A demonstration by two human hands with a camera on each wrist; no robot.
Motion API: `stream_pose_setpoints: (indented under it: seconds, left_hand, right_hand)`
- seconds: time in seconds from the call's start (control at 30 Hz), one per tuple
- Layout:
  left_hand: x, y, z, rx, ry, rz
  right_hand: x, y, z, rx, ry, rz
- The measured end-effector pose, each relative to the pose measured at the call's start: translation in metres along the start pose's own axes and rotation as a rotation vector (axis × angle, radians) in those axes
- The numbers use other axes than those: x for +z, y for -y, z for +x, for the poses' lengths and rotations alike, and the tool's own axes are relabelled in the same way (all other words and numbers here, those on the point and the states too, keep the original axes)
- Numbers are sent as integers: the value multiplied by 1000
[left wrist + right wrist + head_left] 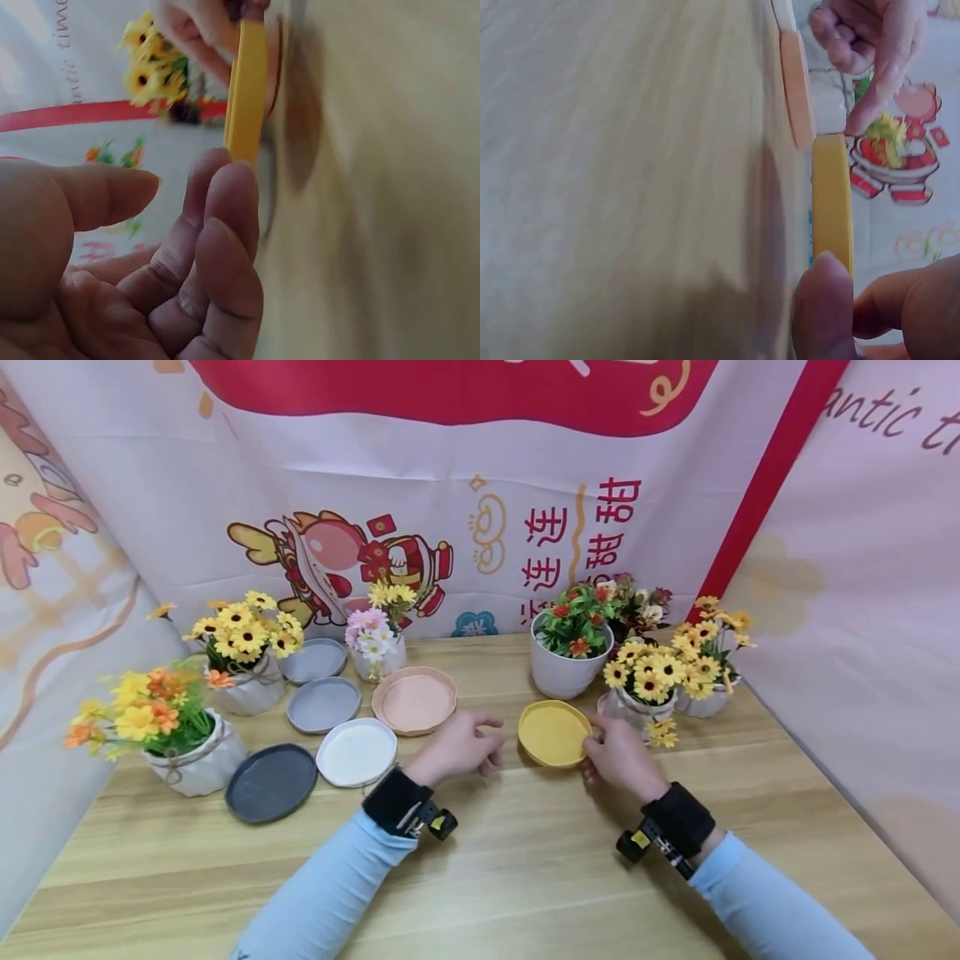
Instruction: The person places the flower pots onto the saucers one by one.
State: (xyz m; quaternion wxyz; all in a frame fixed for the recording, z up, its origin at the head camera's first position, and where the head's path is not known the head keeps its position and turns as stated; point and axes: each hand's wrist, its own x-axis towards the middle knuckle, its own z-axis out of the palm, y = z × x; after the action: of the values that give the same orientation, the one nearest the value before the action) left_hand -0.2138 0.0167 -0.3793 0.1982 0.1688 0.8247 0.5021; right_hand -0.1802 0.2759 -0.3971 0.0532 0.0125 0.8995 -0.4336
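My right hand point(624, 758) pinches a round yellow plant saucer point(555, 733) by its right edge. In the right wrist view the saucer point(831, 199) appears edge-on, raised above the table with its shadow below. My left hand point(461, 747) is beside it on the left, thumb and fingers apart and loosely bent, holding nothing. Its fingertips come close to the saucer's edge in the left wrist view. Left of that hand lie a peach saucer point(414, 700) and a white saucer point(357, 752).
Two grey saucers point(324, 704) point(313, 660) and a dark saucer point(272, 783) lie farther left. Potted flowers point(198, 756) stand along the left side. More pots, including a white pot point(564, 672) of red flowers, stand at the back right. Printed cloth point(420, 468) hangs behind the table.
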Motion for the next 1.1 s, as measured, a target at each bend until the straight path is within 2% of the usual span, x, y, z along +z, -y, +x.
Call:
stream_pose_setpoints:
  seconds: [0.07, 0.17, 0.4, 0.57, 0.83, 1.03, 1.1]
  left_hand:
    - [12, 2, 11, -32, 32, -52]
    - [26, 5, 25, -80, 45, -88]
    - [39, 4, 44, -181, 32, -180]
    - [43, 4, 50, -197, 23, -222]
    - [45, 3, 55, -222, 3, -248]
    - [46, 3, 57, -248, -20, -260]
    - [46, 3, 57, -254, -26, -264]
  right_hand:
    - [-1, -6, 1, 27, -9, 18]
    - [-2, -13, 4, 55, -12, 51]
    - [0, -17, 10, 116, 3, 133]
    - [0, -16, 14, 160, 1, 161]
    - [2, -16, 19, 177, -6, 163]
    - [3, -17, 22, 181, -10, 125]
    - [2, -16, 20, 157, -6, 78]
